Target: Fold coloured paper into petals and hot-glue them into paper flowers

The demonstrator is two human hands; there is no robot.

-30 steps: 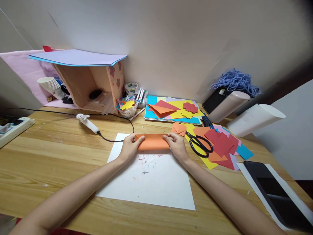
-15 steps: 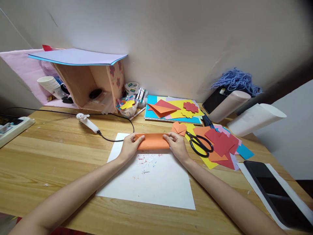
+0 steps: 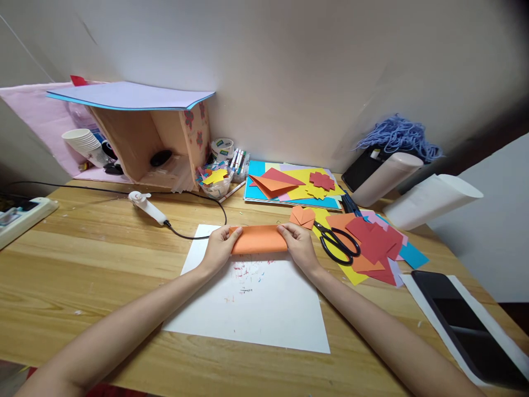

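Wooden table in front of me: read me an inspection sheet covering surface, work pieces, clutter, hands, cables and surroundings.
Surface: wooden table, with tiny bits on it; a white sheet with coloured marks lies below the hands.
Work pieces: orange paper, stretched between both hands.
Clutter: black-handled scissors on loose coloured papers; dark-screened device at far right.
Hands: left hand and right hand each pinch one end of the orange paper.
Cables: black cable joined to a white handheld tool.
Surroundings: open-fronted box at the back left, grey wall behind.
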